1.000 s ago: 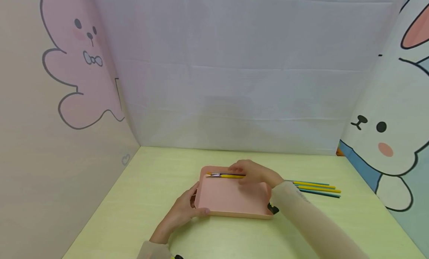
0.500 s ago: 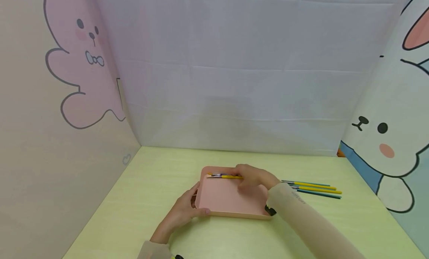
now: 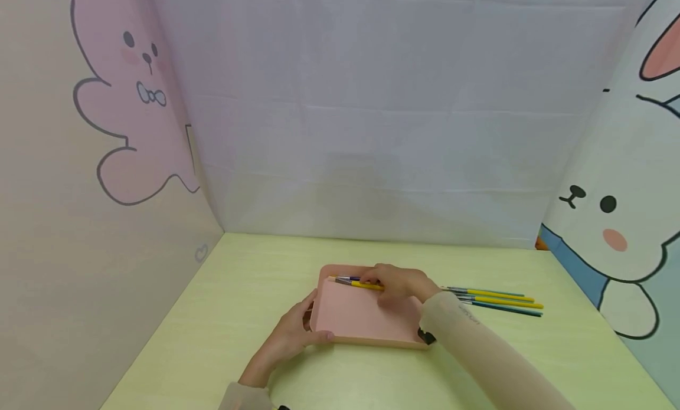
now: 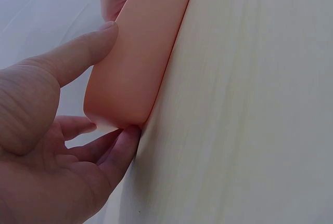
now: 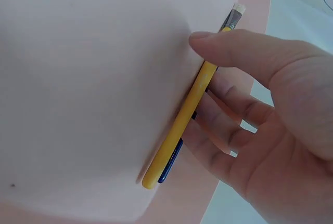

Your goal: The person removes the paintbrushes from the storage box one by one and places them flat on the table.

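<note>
A shallow pink tray (image 3: pixel 361 318) lies on the table. My left hand (image 3: pixel 291 332) holds its left front corner; in the left wrist view the thumb (image 4: pixel 93 50) lies on the rim and the fingers touch the outer wall near the table. Over the tray's back part, my right hand (image 3: pixel 399 283) holds a yellow-handled paintbrush (image 5: pixel 179 122) between thumb and fingers. That brush lies low, close to the tray floor, its pale bristles pointing left in the head view. Beside it is a dark blue paintbrush (image 5: pixel 170 162), partly hidden by the fingers.
On the table (image 3: pixel 212 351) right of the tray lie several more paintbrushes (image 3: pixel 499 301) with yellow, green and dark handles, partly behind the right sleeve. A white sheet (image 3: pixel 345 115) stands at the back, with cartoon-printed panels at both sides.
My right hand has shifted slightly left and down. The yellow paintbrush has turned, so its handle now slants away from the dark blue one. My left hand stays on the tray corner.
</note>
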